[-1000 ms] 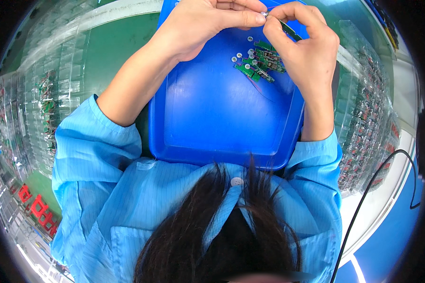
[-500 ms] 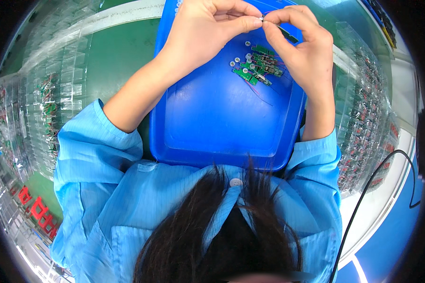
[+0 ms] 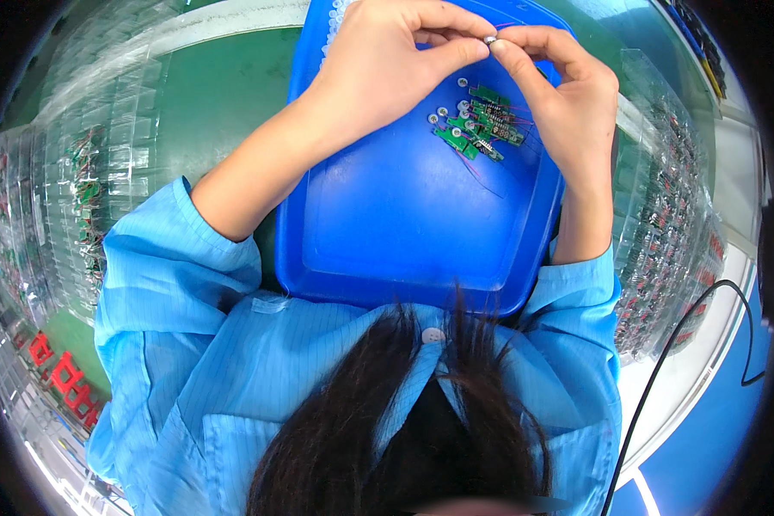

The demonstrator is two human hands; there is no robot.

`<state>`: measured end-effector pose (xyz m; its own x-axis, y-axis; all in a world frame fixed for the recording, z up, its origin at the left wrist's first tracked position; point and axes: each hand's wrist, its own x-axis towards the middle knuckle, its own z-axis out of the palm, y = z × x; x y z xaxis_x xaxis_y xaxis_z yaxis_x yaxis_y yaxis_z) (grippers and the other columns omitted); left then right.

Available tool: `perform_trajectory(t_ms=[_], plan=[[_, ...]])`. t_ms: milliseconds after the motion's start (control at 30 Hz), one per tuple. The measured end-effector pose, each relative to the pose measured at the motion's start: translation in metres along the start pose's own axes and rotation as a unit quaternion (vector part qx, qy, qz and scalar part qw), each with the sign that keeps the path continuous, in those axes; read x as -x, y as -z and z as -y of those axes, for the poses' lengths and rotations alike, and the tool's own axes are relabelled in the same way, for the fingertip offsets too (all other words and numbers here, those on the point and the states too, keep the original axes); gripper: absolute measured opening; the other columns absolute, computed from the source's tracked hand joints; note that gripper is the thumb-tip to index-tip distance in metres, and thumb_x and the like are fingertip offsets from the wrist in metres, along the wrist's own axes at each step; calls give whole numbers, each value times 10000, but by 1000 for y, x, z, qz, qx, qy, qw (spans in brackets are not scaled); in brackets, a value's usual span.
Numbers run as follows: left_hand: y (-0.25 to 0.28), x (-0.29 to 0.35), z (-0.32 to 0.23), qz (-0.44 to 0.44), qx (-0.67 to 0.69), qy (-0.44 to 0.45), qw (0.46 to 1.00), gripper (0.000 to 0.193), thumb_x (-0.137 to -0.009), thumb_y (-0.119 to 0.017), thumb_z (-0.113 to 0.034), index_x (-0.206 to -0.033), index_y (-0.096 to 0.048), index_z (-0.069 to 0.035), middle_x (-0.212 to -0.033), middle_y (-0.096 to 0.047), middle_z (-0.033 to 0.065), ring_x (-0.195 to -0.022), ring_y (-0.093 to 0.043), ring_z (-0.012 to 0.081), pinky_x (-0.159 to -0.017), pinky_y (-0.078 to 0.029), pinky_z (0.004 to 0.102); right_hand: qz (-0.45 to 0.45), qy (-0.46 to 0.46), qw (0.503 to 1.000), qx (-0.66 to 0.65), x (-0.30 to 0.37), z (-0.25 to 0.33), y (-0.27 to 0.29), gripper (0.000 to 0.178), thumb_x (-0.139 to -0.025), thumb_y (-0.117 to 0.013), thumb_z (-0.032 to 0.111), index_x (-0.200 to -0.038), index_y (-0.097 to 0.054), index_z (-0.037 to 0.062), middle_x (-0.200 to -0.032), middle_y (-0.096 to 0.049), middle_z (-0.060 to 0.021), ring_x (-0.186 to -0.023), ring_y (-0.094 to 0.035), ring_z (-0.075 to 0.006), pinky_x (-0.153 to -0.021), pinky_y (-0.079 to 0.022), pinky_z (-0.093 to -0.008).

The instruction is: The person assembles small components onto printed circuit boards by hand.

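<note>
Over the far part of a blue plastic tray point(image 3: 421, 228), my two hands meet fingertip to fingertip. A small round silver part point(image 3: 489, 39) is pinched between them. My left hand point(image 3: 396, 64) closes on it from the left with thumb and index finger. From the right, my right hand point(image 3: 572, 99) pinches the same part; its thumb and index finger hide most of it. Just below the hands, a small pile of green circuit boards point(image 3: 490, 120) with thin wires lies in the tray. Several small round white-and-silver pieces point(image 3: 457, 132) lie on and beside the boards.
Clear plastic trays with circuit boards point(image 3: 88, 185) are stacked at the left. More trays packed with small parts point(image 3: 666, 215) stand at the right. A black cable point(image 3: 662, 353) curves down the right side. Red plastic pieces point(image 3: 64, 374) sit at the lower left.
Both hands have shifted slightly right, still pinching the small silver part, which shows a bit more now. The blue tray and its boards also appear slightly further right and lower in the picture.
</note>
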<state>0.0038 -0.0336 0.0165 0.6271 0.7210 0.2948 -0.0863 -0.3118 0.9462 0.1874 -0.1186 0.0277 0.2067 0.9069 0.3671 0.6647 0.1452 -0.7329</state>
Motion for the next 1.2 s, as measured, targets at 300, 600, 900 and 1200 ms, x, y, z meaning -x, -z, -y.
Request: perform_trajectory(t_ms=[300, 600, 900, 1200], plan=[[3, -4, 10, 33, 93, 98, 990, 129, -872, -777, -56, -978, -763, 16, -913, -762, 152, -770, -718, 180, -725, -572, 282, 32, -24, 999, 12, 2, 7, 6, 158, -891, -790, 88, -1014, -765, -7, -938, -750, -53, -884, -687, -119, -828, -540, -258], [9, 1, -7, 271, -60, 104, 955, 92, -904, -688, -100, -968, -699, -34, -863, -675, 17, -824, -633, 85, -772, -510, 253, 226, -4, 972, 70, 5, 33, 27, 129, -777, -795, 118, -864, -736, 43, -787, -719, -93, -780, -692, -226, -719, -521, -346], [25, -30, -25, 126, -295, 48, 946, 120, -882, -682, -55, -933, -750, 29, -910, -739, 215, -790, -728, 292, -755, -592, 352, 322, -62, 943, 58, -1, 15, 32, 156, -797, -806, 152, -899, -757, 46, -772, -722, -78, -747, -675, -159, -696, -513, -307], [19, -74, 45, 50, -595, -138, 790, 162, -867, -583, -80, -797, -712, -10, -856, -696, 205, -881, -716, 347, -766, -587, 444, 32, 137, 957, 253, -25, 2, -12, 114, -777, -746, 35, -888, -747, 7, -925, -679, -124, -933, -621, -314, -831, -513, -394]])
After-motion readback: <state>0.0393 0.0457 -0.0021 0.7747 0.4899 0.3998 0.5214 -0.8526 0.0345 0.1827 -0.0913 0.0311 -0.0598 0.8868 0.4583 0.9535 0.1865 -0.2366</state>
